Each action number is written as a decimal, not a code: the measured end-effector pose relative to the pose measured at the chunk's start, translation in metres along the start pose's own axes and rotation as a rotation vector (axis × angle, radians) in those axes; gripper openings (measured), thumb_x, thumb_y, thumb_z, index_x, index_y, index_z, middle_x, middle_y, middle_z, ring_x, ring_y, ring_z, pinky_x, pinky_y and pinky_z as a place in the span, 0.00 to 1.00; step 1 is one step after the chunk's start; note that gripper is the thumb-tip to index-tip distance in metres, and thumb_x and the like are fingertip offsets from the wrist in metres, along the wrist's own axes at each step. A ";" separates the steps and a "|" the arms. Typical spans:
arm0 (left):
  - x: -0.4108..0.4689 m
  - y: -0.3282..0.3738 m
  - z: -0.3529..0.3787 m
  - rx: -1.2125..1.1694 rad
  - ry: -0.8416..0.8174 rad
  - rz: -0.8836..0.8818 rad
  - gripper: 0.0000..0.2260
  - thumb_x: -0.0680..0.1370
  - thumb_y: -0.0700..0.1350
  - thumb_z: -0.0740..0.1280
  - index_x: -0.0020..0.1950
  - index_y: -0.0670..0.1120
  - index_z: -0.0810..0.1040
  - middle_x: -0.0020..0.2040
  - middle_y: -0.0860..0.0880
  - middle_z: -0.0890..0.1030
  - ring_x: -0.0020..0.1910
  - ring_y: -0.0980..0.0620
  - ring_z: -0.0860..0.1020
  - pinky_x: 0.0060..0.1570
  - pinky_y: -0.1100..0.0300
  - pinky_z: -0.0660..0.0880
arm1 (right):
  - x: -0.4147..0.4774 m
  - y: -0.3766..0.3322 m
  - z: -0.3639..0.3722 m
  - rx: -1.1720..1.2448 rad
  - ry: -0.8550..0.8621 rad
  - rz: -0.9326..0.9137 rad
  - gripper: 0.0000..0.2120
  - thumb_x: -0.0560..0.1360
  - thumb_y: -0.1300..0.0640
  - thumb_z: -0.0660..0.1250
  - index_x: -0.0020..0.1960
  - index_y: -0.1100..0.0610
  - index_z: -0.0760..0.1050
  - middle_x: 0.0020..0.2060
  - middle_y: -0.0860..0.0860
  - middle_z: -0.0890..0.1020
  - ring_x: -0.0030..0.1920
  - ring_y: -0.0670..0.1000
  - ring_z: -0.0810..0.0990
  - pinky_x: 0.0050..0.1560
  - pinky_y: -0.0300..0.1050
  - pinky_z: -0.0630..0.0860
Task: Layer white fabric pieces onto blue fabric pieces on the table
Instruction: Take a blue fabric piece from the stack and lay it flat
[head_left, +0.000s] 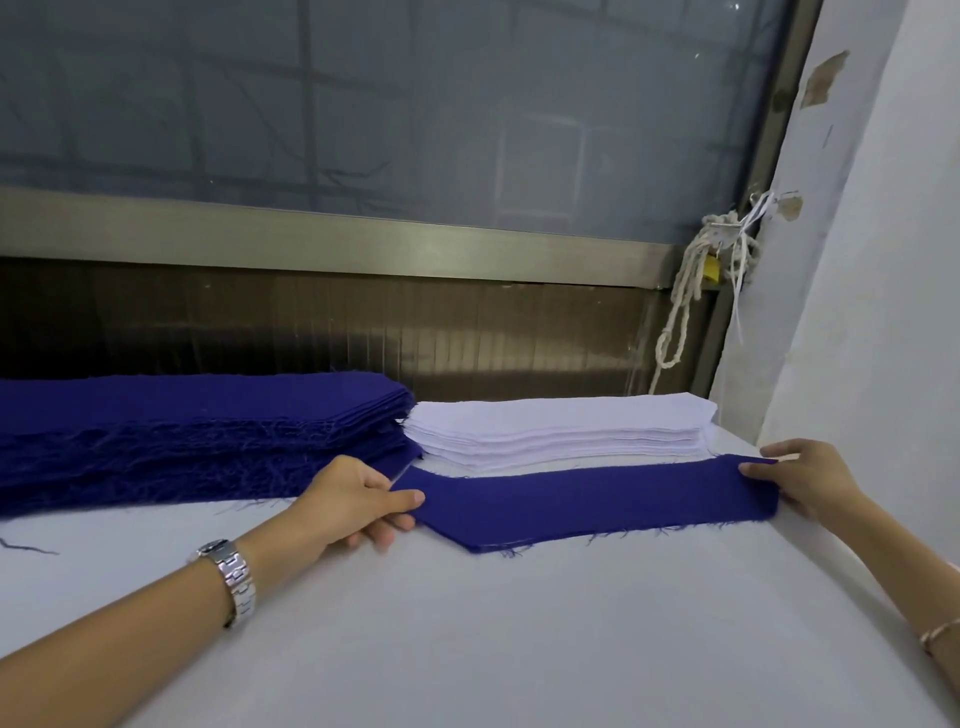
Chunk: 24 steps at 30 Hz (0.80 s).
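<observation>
Blue first: pinches the blue fabric piece (597, 501) at both ends, left hand (358, 501) on the angled end, right hand (800, 480) on the square end, laid along the tabletop (519, 634) in front of the white stack (556, 428). Risks skewing or creasing it with an uneven tug, or snagging frayed threads. Cannot judge contact between far edge and white stack, nor see the full blue stack (182, 431), cut off at the left.

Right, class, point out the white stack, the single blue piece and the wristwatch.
white stack (558, 414): head view, top sheet's middle.
single blue piece (597, 499): head view, its flat middle.
wristwatch (238, 579): head view, metal band, left wrist.
</observation>
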<state>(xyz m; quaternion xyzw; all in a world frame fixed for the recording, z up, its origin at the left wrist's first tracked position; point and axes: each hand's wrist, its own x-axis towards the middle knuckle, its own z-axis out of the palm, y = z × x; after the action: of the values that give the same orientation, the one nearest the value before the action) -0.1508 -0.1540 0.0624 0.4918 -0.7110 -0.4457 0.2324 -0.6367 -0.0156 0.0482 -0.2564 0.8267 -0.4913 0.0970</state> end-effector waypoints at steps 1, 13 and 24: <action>0.000 0.000 0.000 0.030 0.014 0.011 0.14 0.75 0.50 0.75 0.34 0.43 0.81 0.31 0.48 0.85 0.17 0.59 0.72 0.17 0.68 0.63 | 0.002 0.001 0.000 -0.027 0.009 -0.011 0.19 0.68 0.60 0.81 0.53 0.60 0.77 0.42 0.58 0.80 0.41 0.59 0.78 0.45 0.51 0.76; 0.004 -0.004 0.009 0.277 0.152 0.150 0.15 0.74 0.52 0.75 0.32 0.44 0.81 0.26 0.48 0.82 0.18 0.57 0.74 0.19 0.71 0.66 | 0.002 0.002 -0.002 -0.198 0.067 -0.082 0.25 0.69 0.58 0.80 0.62 0.62 0.75 0.55 0.62 0.79 0.52 0.62 0.78 0.53 0.55 0.76; -0.001 0.001 0.001 0.417 0.126 0.115 0.15 0.75 0.55 0.73 0.38 0.44 0.80 0.29 0.44 0.83 0.20 0.56 0.75 0.21 0.70 0.68 | -0.011 -0.004 -0.005 -0.374 0.046 -0.125 0.26 0.73 0.57 0.77 0.66 0.63 0.72 0.55 0.62 0.80 0.53 0.62 0.76 0.52 0.53 0.73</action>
<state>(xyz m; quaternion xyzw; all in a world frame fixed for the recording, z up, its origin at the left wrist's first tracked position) -0.1518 -0.1524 0.0631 0.5149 -0.7986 -0.2436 0.1947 -0.6284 -0.0079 0.0531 -0.3096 0.8880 -0.3400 -0.0021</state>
